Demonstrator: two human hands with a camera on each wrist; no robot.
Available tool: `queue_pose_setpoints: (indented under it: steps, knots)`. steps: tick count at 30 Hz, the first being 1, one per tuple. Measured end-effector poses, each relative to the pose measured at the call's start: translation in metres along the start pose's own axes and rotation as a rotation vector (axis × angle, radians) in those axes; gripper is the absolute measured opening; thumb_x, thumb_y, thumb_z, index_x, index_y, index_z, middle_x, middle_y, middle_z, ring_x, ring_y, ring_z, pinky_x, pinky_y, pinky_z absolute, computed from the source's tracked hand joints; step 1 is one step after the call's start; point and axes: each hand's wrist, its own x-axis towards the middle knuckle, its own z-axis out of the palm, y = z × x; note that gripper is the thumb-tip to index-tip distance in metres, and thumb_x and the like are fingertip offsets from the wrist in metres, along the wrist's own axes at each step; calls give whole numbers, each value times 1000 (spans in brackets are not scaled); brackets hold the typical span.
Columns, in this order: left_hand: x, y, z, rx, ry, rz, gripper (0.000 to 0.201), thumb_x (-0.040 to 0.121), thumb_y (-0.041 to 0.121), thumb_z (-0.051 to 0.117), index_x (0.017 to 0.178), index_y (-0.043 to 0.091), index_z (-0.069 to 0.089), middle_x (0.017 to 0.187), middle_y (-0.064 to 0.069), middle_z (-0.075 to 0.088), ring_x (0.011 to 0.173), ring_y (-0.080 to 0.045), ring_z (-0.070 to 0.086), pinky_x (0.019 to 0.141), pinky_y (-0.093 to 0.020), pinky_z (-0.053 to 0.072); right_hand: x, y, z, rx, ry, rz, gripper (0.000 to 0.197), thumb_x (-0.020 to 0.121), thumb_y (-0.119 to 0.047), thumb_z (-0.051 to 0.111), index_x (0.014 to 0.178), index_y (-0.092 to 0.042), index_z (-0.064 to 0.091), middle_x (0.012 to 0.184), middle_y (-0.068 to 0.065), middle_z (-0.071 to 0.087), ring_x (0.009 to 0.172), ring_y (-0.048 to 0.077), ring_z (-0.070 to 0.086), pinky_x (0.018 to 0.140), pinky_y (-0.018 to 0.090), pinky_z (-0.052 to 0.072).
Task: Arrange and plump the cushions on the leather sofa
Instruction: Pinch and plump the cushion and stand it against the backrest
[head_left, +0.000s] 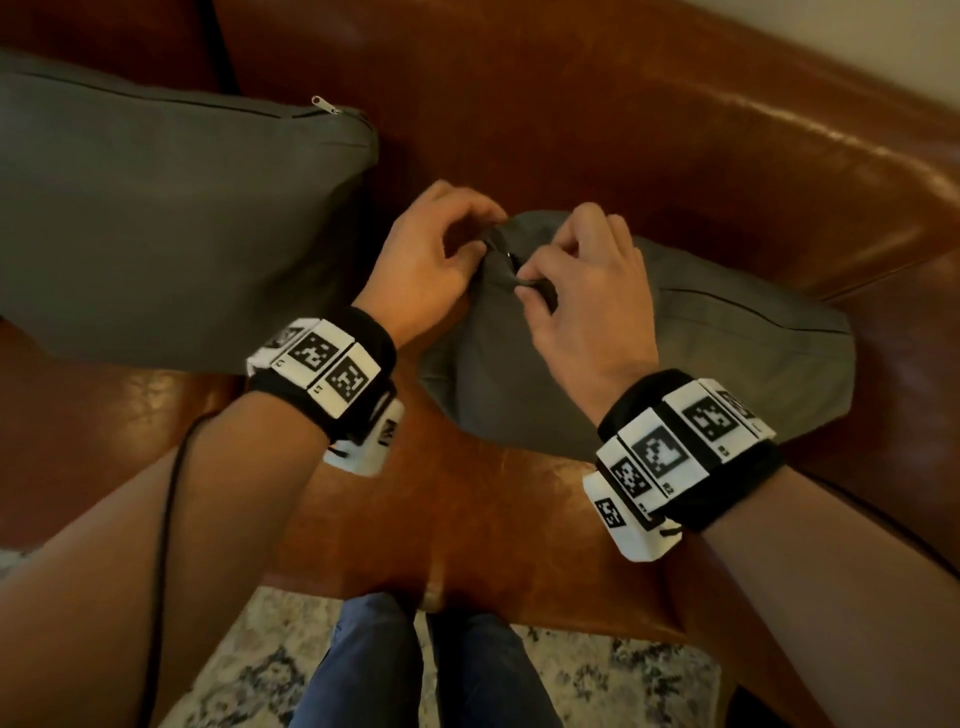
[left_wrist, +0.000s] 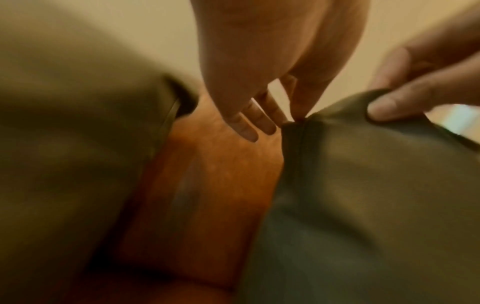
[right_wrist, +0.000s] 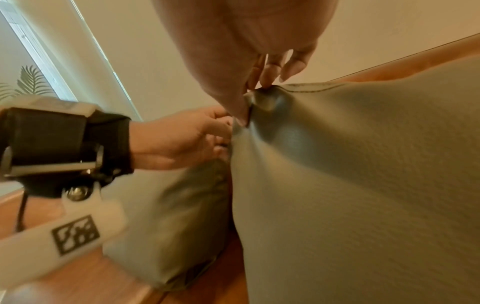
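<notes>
While I stand over the brown leather sofa, the plump grey fabric cushion with the silver zip pull leans off to the left of my fingers, well clear of them and touched by neither hand. Moving right, my left hand sits at the near corner of the limp grey fabric cushion. Its thumb and forefinger are curled together on the corner fabric, and the left wrist view shows its other fingers loose and hanging apart beside the seam. Just right of it, almost touching, my right hand has its thumb and forefinger clamped on a fold of the same corner, where a small dark metal piece, probably the zip slider, shows between my two hands; I cannot tell which fingers actually hold it.

What matters next is that the limp cushion stretches away from my fingers to the right and towards the sofa arm, its long axis running along the zip seam from the pinched corner outward. Both hands are bunched at one end, equally near it, so the whole body of the cushion lies beyond and below my right fingers. I judge the zip needs closing along that line before any plumping.
</notes>
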Motion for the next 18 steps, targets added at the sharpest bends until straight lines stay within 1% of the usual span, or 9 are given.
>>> queue_pose_setpoints:
  steps: [1, 3, 5, 7, 9, 11, 14, 16, 18]
  knots:
    - [2, 0, -4, 106, -79, 78, 27, 89, 7, 61, 111, 21, 66, 111, 0, 55, 106, -13, 52, 94, -24, 42, -1, 1, 0, 5, 14, -14, 14, 74, -13, 78, 83, -10, 68, 93, 8, 53, 89, 26, 51, 72, 39, 47]
    - [5, 1, -10, 291, -194, 216, 26, 90, 12, 60, 112, 24, 68, 115, -1, 54, 108, -19, 47, 92, -26, 38, -4, 3, 2, 6, 37, -34, 13, 74, -13, 77, 83, -10, 68, 92, 9, 53, 87, 27, 51, 69, 40, 46]
    - [7, 1, -12, 407, -228, 348, 23, 90, 16, 59, 109, 23, 69, 112, -5, 55, 102, -23, 46, 85, -29, 39, -6, 4, 3, 9, 56, -39, 11, 74, -13, 77, 81, -10, 68, 90, 9, 53, 86, 27, 51, 68, 40, 45]
    - [6, -1, -11, 464, -210, 418, 20, 89, 16, 58, 104, 20, 70, 108, -7, 55, 97, -26, 47, 80, -35, 43, -8, 4, 4, 16, 65, -31, 11, 74, -15, 76, 81, -12, 69, 90, 8, 53, 85, 25, 50, 68, 37, 43]
    - [3, -4, -8, 484, -164, 434, 18, 89, 16, 57, 101, 18, 70, 105, -9, 55, 94, -28, 48, 76, -41, 46, -8, 3, 4, 23, 59, -20, 11, 75, -16, 77, 82, -13, 70, 89, 6, 53, 85, 23, 50, 69, 34, 41]
    - [-1, -7, -7, 488, -125, 423, 17, 89, 17, 54, 101, 16, 67, 104, -9, 55, 93, -27, 48, 74, -43, 46, -7, 1, 4, 35, 38, 1, 12, 76, -18, 77, 85, -14, 71, 88, 3, 50, 85, 20, 49, 71, 34, 43]
    - [-8, -10, -5, 500, -69, 395, 19, 92, 17, 49, 104, 13, 63, 106, -10, 55, 93, -27, 49, 76, -45, 47, -2, -4, 1, 79, -61, 77, 16, 80, -27, 75, 92, -17, 72, 91, -5, 42, 88, 12, 43, 77, 32, 44]
    - [-13, -10, -4, 499, -1, 368, 20, 92, 14, 45, 103, 9, 61, 106, -12, 56, 91, -29, 50, 76, -46, 46, 7, -7, -6, 137, -129, 133, 16, 87, -33, 68, 92, -19, 71, 91, -5, 46, 87, 11, 49, 75, 29, 44]
    - [-20, -10, -2, 503, 88, 334, 21, 93, 13, 43, 103, 7, 60, 105, -13, 56, 89, -30, 50, 75, -46, 45, 26, -8, -15, 165, -196, 186, 16, 92, -31, 61, 90, -20, 71, 90, -3, 58, 85, 14, 58, 77, 33, 50]
